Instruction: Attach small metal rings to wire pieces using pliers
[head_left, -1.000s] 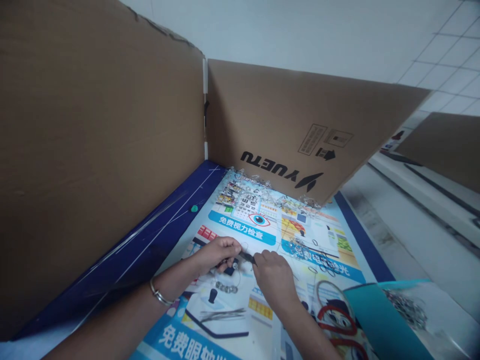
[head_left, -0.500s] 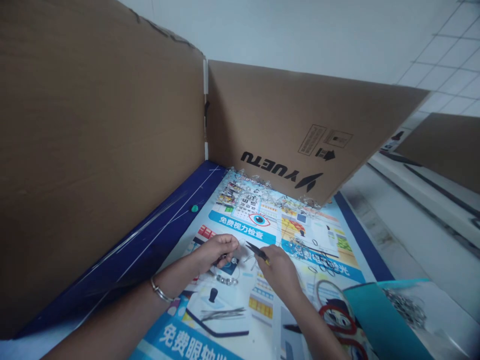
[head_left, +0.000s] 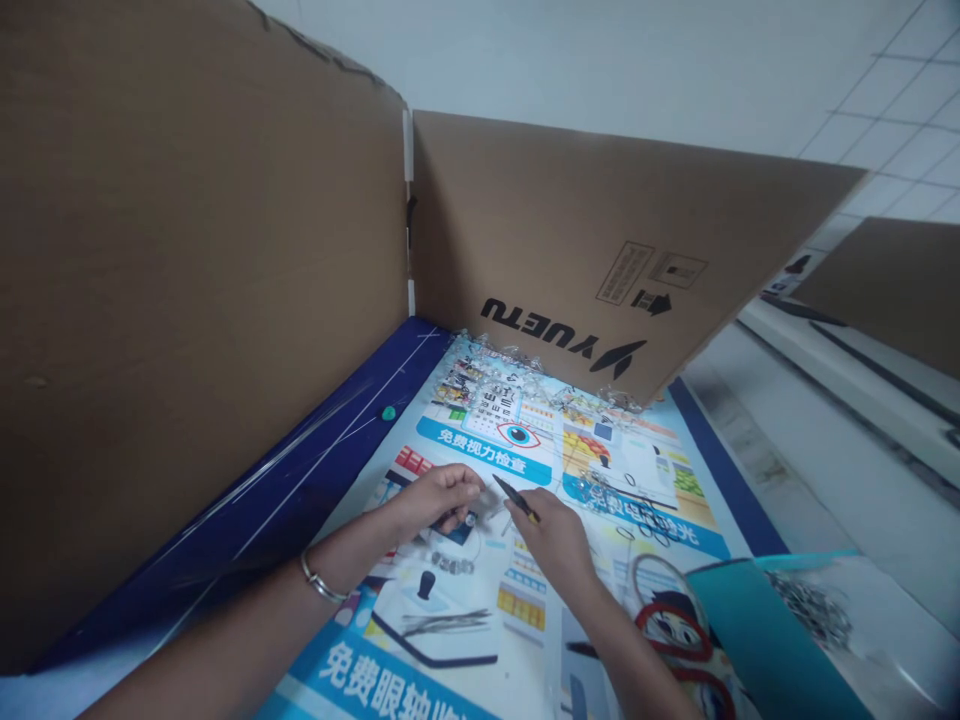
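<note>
My left hand [head_left: 442,497] is closed in a pinch, thumb against forefinger. Below it hangs a blurred string of clear beads [head_left: 452,563], which seems to run up into the fingers on a very thin strand. In my right hand [head_left: 551,530] is a pair of pliers [head_left: 513,495] with slim dark jaws and a bit of yellow at the handle. The jaws look closed and point up and left, a short gap from my left fingertips. What lies right between the left fingertips is too small to make out.
Cut wires [head_left: 446,622] lie on the printed sheet [head_left: 480,680]. Many clear pieces [head_left: 562,395] line its far edge; small dark rings [head_left: 652,525] lie at right. Red-handled scissors [head_left: 675,630] and a teal box [head_left: 780,630] stand near my right forearm. Cardboard walls [head_left: 600,230] enclose the left and back.
The pliers' tip has shifted slightly up and stands apart from the left fingertips. My left hand has moved a little right, and the bead string swings slightly.
</note>
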